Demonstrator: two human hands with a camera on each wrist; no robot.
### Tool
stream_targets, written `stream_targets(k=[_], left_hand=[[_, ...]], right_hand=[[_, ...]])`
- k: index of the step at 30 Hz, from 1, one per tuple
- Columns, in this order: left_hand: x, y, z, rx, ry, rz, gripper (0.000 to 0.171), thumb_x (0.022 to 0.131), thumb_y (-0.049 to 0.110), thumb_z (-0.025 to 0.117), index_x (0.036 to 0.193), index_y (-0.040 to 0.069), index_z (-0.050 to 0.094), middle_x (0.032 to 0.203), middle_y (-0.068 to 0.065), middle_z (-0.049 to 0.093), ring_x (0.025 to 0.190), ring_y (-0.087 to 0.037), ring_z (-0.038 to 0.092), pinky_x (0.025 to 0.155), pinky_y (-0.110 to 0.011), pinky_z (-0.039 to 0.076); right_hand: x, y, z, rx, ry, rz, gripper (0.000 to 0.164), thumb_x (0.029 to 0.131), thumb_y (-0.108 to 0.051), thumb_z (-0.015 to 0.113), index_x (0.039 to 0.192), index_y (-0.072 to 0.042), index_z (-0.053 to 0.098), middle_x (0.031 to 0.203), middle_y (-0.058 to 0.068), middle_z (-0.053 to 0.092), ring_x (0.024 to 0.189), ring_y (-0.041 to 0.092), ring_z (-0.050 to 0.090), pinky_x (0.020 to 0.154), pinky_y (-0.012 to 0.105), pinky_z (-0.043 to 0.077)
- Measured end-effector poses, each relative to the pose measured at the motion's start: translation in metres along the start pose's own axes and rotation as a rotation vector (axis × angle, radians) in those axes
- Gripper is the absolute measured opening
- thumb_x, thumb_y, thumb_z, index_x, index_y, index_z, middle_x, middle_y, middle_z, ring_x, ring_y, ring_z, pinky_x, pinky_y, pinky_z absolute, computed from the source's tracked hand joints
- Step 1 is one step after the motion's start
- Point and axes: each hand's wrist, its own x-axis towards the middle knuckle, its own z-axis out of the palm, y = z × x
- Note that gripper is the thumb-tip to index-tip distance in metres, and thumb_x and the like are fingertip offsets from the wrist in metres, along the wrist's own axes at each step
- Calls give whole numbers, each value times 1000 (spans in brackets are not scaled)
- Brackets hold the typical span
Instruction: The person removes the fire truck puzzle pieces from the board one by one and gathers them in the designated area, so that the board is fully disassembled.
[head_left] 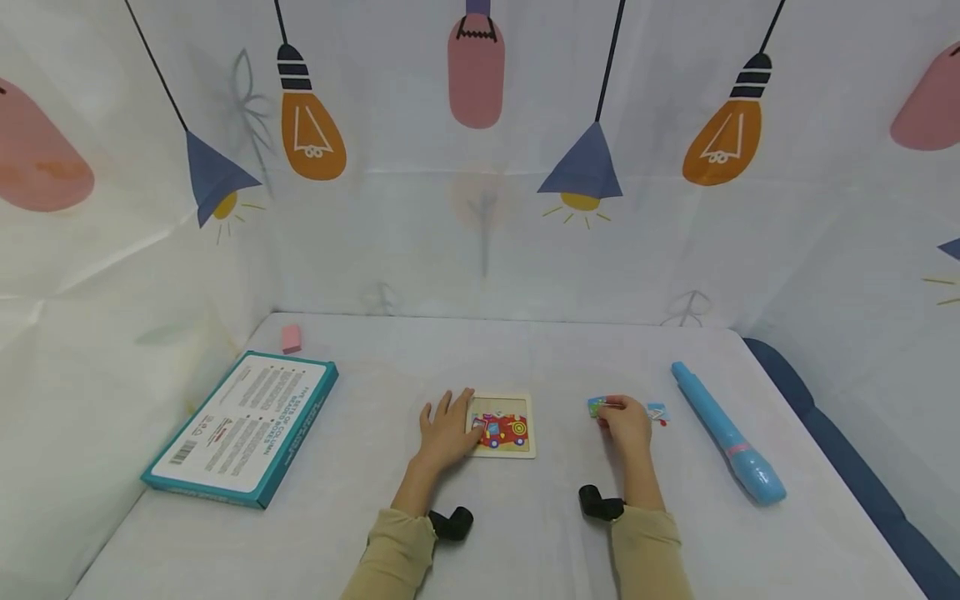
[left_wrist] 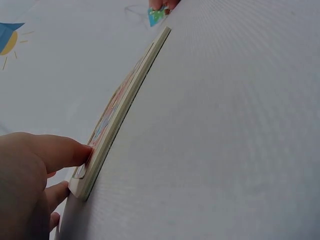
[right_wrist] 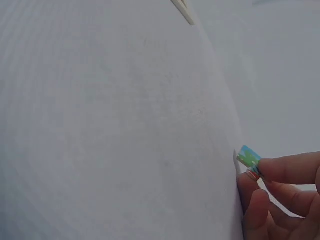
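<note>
A small wooden jigsaw tray (head_left: 532, 427) with a red fire engine picture lies flat in the middle of the white table. My left hand (head_left: 446, 433) rests at its left side, fingers spread and fairly straight. In the left wrist view the thumb (left_wrist: 70, 151) presses on the tray's top near one corner, and the other fingertips lie along its edge. To the right, my right hand (head_left: 627, 423) pinches a blue-and-green puzzle piece (right_wrist: 248, 156) between thumb and fingertips, close over the table. Another blue puzzle piece (head_left: 657, 412) shows just right of that hand, partly hidden.
A teal-edged flat box (head_left: 240, 425) lies at the left, with a pink block (head_left: 291, 338) behind it. On the right is a long light-blue bottle-shaped object (head_left: 727, 437). A white cloth printed with lamps (head_left: 480, 250) hangs behind the table. A dark blue chair (head_left: 840, 450) stands beyond the right edge.
</note>
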Motion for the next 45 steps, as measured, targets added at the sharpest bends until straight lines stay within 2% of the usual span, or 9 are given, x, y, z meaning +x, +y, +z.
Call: stream_targets(k=[3,8,12,16,19,23,30,38,45], left_hand=[[-1,0,0,4,-2,-2,64,83,30,59,141,10,37,142,-9,41,135,-33,25,105,-58,8],[-1,0,0,13,-9,-8,64,84,31,59,141,10,37,142,-9,41,136,-32,25,105,-58,8],[-2,1,-1,15,-9,-9,64,84,31,58,141,10,37,142,-9,41,135,-32,25,105,-58,8],[-2,2,-3,10,-7,-5,64,84,31,58,141,10,37,142,-10,42,135,-32,26,105,-58,9],[-1,2,-3,9,-4,-1,64,85,31,58,141,10,37,141,-10,42,135,-32,26,105,-59,9],[1,1,-1,21,1,3,63,85,31,57,141,10,37,142,-9,42,135,-32,26,105,-58,9],[-2,3,-3,11,-4,16,61,85,30,58,140,13,38,143,-9,41,135,-34,25,105,-59,9],[-3,4,-4,45,-12,49,57,87,31,57,140,18,39,144,-10,38,135,-36,24,103,-61,9],[-3,3,-4,71,-9,74,55,88,30,56,139,22,39,146,-11,35,135,-37,24,102,-62,10]], right_hand=[[0,1,-2,-24,9,7,33,85,-8,56,115,8,55,97,22,63,64,9,59,54,19,44],[3,1,-4,-106,53,8,32,84,-9,56,112,7,57,85,16,65,61,11,57,51,21,43],[4,0,-5,-200,92,-10,31,83,-11,57,109,5,60,80,15,67,66,18,60,56,27,43],[3,-1,-6,-302,111,-7,32,82,-15,56,109,2,60,91,18,67,83,31,60,65,39,43],[2,-2,-6,-334,111,6,32,82,-16,56,109,2,59,101,20,64,92,36,57,69,45,43],[2,-3,-6,-339,117,1,32,83,-15,56,111,1,57,107,23,61,95,39,56,70,47,42],[1,-1,0,-276,136,-32,30,85,-20,60,111,-3,58,100,18,60,87,33,56,66,41,41],[0,-4,11,-205,105,-112,29,84,-20,62,107,-2,61,96,17,64,84,30,59,66,35,41],[-1,-8,23,-192,77,-134,28,82,-19,64,105,-3,63,93,15,65,82,27,59,65,31,41]])
